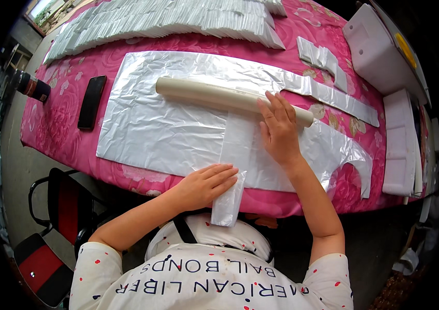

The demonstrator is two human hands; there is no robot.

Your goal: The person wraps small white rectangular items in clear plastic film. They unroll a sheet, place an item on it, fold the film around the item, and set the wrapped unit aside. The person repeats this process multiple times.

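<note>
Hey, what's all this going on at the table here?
A person's right hand has its fingers over a long pale tube, near the tube's right end. The tube lies across a big shiny white plastic sheet spread on the pink cloth. The left hand rests on a narrow white strip reaching past the table's near edge. Beyond the sheet sits a long row of folded white pieces.

Tube (198, 93): lies across sheet (147, 134), bars a low near-to-far sweep; right hand (283, 129) on it toward right end.
Left hand (206, 183): bare sheet to its left, open low path to tube.
Phone (92, 102), bottle (34, 87): obstacles at left, thin cloth gap before sheet.
Bags (178, 20): dense row, far; narrow lane of pink cloth (62, 132) between.
White boxes (377, 46): close off right side.
</note>
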